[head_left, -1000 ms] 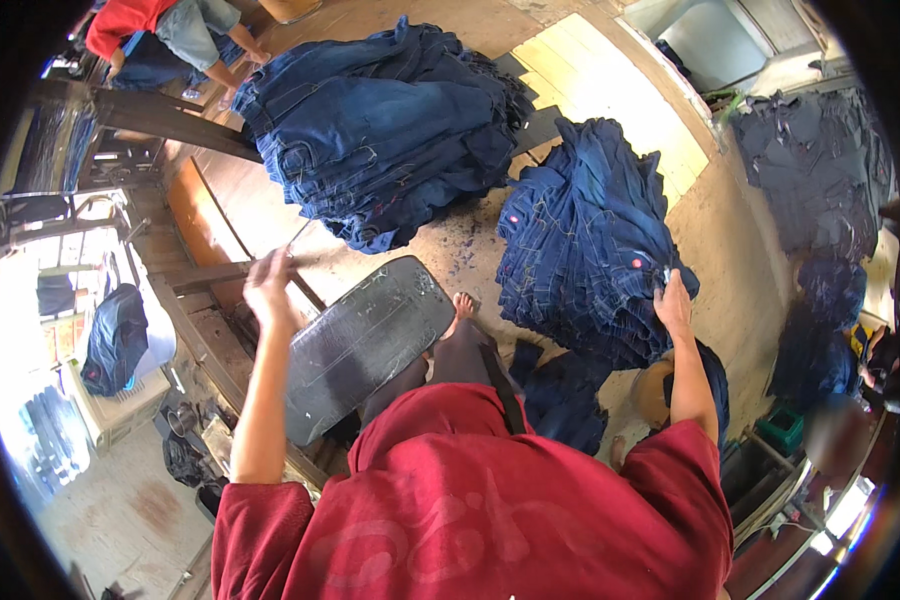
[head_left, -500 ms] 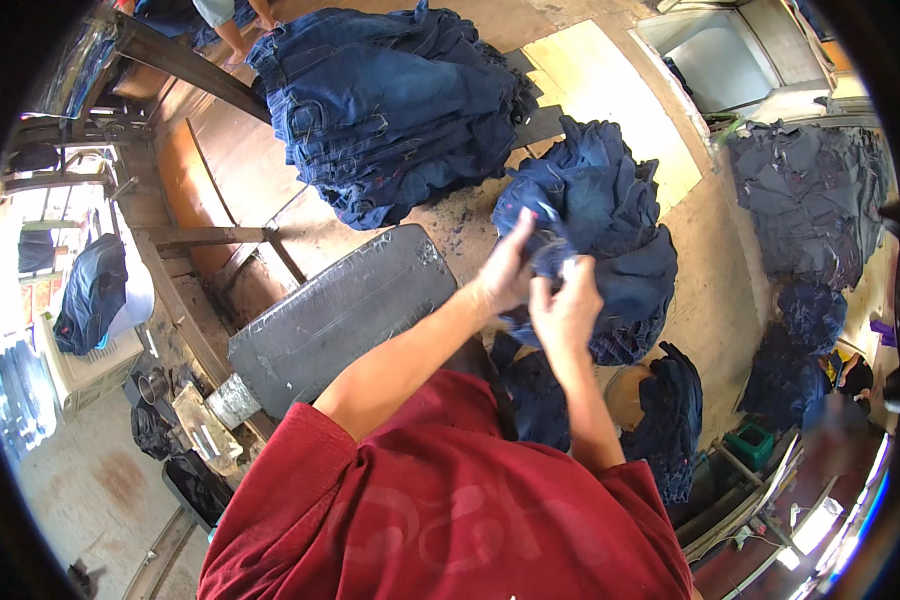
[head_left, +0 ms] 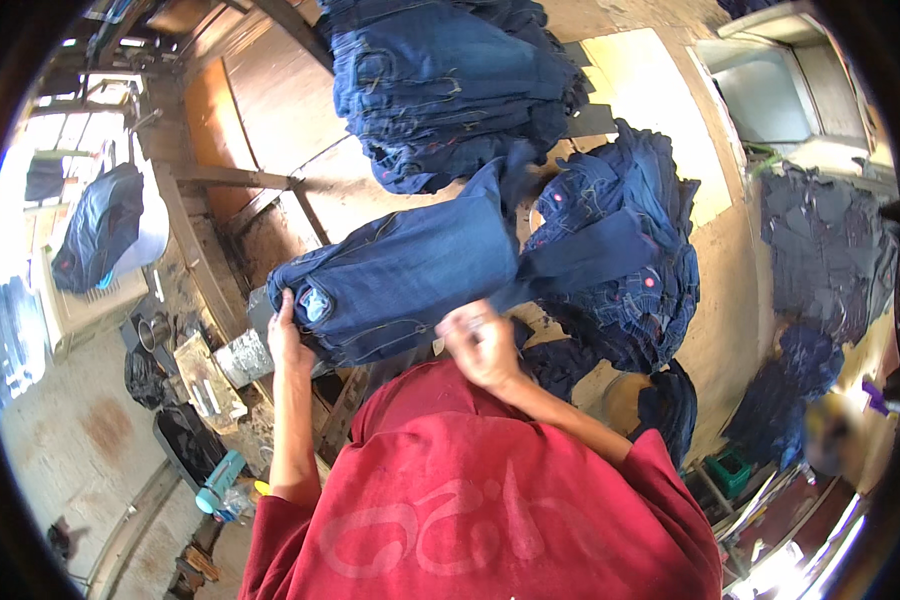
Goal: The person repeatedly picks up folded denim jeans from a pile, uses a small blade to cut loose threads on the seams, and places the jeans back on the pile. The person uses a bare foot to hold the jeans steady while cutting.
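A pair of blue jeans [head_left: 410, 255] lies draped over the padded board in front of me, its waist end at the left. A leg trails off to the right over a heap of jeans [head_left: 620, 290]. My left hand [head_left: 288, 335] grips the jeans at the waist edge, beside a pale patch at the opening. Along their near edge, my right hand [head_left: 480, 345] is curled closed, its fingers slightly blurred. Whatever it may hold is too small to make out. Cloth now hides most of the board.
A tall stack of jeans [head_left: 450, 95] stands at the far side. Dark grey garments [head_left: 820, 240] are piled at the right, above a green crate [head_left: 727, 472]. A wooden beam [head_left: 205, 250] runs at the left, near a turquoise tool [head_left: 220, 480] on the floor side.
The jeans have come from the right-hand heap onto the dark board. My left hand has moved left to the waist end; my right hand has shifted left and nearer. The view has turned slightly.
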The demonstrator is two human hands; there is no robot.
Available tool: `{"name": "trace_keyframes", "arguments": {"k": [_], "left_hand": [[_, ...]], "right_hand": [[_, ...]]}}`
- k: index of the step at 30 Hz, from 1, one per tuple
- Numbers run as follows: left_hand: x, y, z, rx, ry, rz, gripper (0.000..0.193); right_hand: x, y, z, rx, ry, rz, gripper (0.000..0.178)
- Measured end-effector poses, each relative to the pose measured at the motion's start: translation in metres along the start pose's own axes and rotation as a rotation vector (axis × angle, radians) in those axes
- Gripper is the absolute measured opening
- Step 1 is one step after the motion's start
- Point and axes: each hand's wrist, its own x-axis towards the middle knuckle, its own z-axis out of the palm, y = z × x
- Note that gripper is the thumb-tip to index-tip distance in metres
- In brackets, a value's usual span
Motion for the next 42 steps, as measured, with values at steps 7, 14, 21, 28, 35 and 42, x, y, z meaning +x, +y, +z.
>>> {"name": "trace_keyframes", "arguments": {"k": [7,14,21,28,35,42], "left_hand": [[0.061,0.054,-0.065,0.232,0.122,0.121,0.038],[0.092,0.068,-0.105,0.533,0.337,0.167,0.087],[-0.012,0.008,0.042,1.131,0.075,1.434,0.056],[-0.066,-0.125,0.168,1.605,-1.009,1.389,0.1],[-0.056,-0.129,0.165,1.683,-1.009,1.47,0.11],[-0.054,-0.136,0.165,1.723,-0.965,1.496,0.11]], "right_hand": [[0.081,0.07,-0.064,0.834,0.277,1.184,0.09],[0.123,0.128,-0.09,1.186,0.738,0.638,0.061],[0.141,0.165,-0.191,1.316,0.781,0.511,0.057],[0.117,0.025,-0.289,1.022,0.855,-0.061,0.016],[0.1,0.069,-0.151,0.739,0.473,1.126,0.134],[0.15,0.154,-0.11,1.168,0.522,0.734,0.075]]}}
